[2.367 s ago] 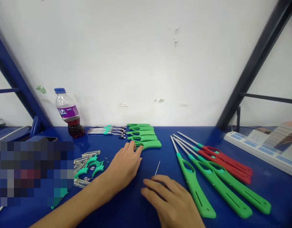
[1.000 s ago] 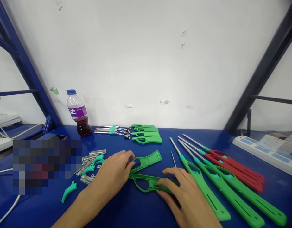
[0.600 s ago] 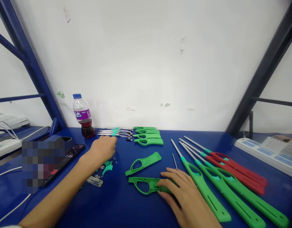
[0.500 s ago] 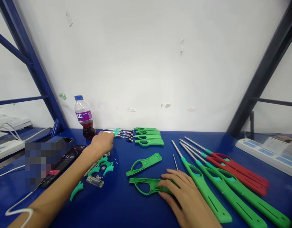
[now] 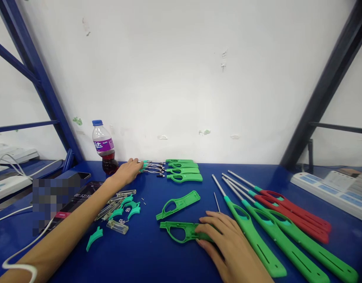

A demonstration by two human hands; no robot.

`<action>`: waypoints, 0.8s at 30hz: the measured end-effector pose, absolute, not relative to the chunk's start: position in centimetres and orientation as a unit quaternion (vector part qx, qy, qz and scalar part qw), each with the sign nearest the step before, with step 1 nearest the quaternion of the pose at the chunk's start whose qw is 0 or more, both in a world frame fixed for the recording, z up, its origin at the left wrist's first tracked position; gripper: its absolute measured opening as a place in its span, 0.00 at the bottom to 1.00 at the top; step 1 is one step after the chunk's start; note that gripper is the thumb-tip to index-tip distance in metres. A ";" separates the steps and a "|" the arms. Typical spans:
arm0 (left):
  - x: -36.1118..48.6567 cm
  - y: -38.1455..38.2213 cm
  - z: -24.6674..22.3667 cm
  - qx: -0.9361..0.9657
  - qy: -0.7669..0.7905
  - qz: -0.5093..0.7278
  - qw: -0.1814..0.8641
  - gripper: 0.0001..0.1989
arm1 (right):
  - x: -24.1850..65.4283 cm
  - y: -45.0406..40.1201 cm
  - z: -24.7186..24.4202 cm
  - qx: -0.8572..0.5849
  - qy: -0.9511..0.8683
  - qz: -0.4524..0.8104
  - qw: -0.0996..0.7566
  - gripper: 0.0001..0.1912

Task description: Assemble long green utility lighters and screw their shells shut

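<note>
My left hand [image 5: 128, 172] reaches to the back of the table, at a row of thin metal lighter tubes with teal collars and wires [image 5: 153, 167]. Its fingers are curled down there, and their tips are hidden. Beside them lie several green handle shells [image 5: 184, 178]. My right hand [image 5: 225, 239] is closed over the lower end of an open green lighter handle half [image 5: 181, 231], which lies flat on the table with its inside up. Just behind that rests another green handle half [image 5: 178, 204]. A thin metal rod [image 5: 217, 202] lies by my right fingertips.
Several long-tubed green lighters [image 5: 254, 236] and red lighters [image 5: 295, 212] lie at right. On the left are teal triggers [image 5: 95, 237], clear fuel tanks [image 5: 117, 226], a phone [image 5: 81, 196] and a bottle [image 5: 103, 145]. A power strip [image 5: 328, 192] sits far right.
My left hand has shifted slightly, its wrist and fingers turning toward the row of tubes, uncovering more small parts below it. My right hand stays on the handle half.
</note>
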State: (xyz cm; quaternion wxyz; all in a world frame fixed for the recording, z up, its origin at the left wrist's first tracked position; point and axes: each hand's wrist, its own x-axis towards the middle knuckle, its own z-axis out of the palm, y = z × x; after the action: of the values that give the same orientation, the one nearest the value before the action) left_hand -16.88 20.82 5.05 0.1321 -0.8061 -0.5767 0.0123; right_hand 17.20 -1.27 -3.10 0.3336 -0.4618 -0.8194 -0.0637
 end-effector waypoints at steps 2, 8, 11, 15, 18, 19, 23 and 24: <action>-16.9 20.3 5.3 -0.818 -0.559 0.003 0.138 0.19 | 17.3 -1.2 -3.1 -0.454 -0.823 -0.074 0.333 0.11; -16.4 18.1 6.9 -0.814 -0.550 -0.031 0.183 0.19 | 17.4 -0.8 -3.3 -0.407 -0.836 -0.170 0.327 0.09; -16.3 16.0 8.5 -0.805 -0.551 -0.057 0.212 0.19 | 17.6 -0.4 -3.4 -0.388 -0.834 -0.195 0.340 0.10; -15.7 10.9 9.6 -0.809 -0.529 -0.114 0.230 0.15 | 17.6 -0.2 -3.2 -0.376 -0.833 -0.208 0.349 0.12; -15.0 6.4 8.2 -0.831 -0.486 -0.165 0.213 0.14 | 17.3 -0.4 -2.8 -0.386 -0.837 -0.190 0.339 0.14; -14.8 5.0 7.3 -0.840 -0.472 -0.180 0.200 0.15 | 17.2 -0.6 -2.6 -0.391 -0.840 -0.178 0.331 0.14; -13.9 0.8 2.8 -0.863 -0.415 -0.271 0.102 0.13 | 16.9 -1.1 -2.2 -0.397 -0.850 -0.150 0.313 0.16; -13.8 0.0 1.8 -0.860 -0.410 -0.300 0.057 0.13 | 16.9 -1.2 -2.1 -0.397 -0.851 -0.148 0.312 0.16</action>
State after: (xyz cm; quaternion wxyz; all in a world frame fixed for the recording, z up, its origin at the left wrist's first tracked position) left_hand -13.79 0.04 1.77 0.0571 -0.8597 -0.4096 -0.2997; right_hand 16.85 -1.17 -2.15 0.3116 -0.3968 -0.8507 -0.1476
